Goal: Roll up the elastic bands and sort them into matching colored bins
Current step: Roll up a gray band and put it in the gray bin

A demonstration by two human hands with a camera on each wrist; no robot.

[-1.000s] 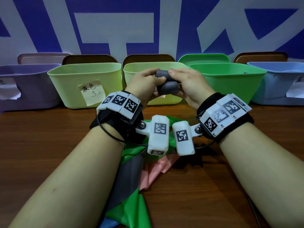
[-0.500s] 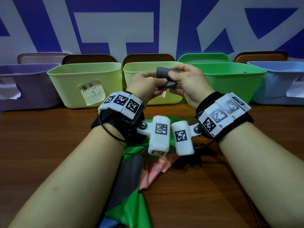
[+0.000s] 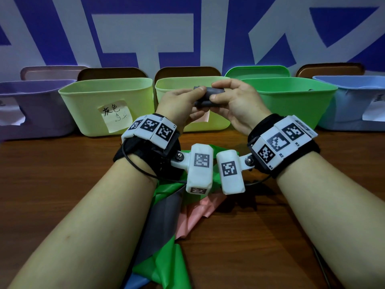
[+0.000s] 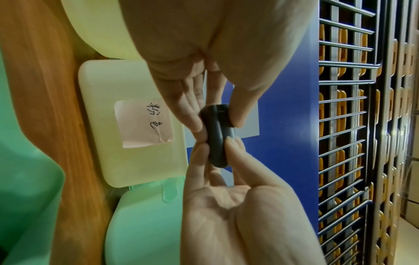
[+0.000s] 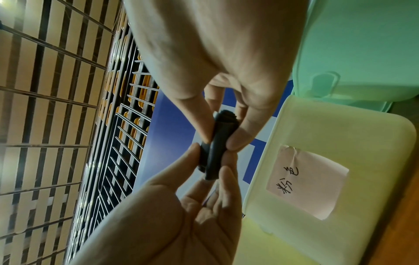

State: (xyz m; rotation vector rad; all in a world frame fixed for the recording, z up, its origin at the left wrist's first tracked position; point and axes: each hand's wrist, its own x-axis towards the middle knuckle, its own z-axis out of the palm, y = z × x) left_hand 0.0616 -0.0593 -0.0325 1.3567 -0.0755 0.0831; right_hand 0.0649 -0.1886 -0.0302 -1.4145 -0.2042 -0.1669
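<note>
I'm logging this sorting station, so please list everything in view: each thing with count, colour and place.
rolled band: 1, dark grey, pinched between both hands above the bins
loose bands: a pile, grey, green, pink, blue, on the table under the wrists
bins: 5, purple, two yellow-green, green, light blue, rowed along the wall
lids: 5, pink, three brown, green, behind the bins
table: 1, brown wood
left hand: 1, pinching the roll
right hand: 1, pinching the roll

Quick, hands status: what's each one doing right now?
Left hand: fingers and thumb pinch one end of the grey band roll.
Right hand: fingers and thumb pinch the other end of it.
</note>
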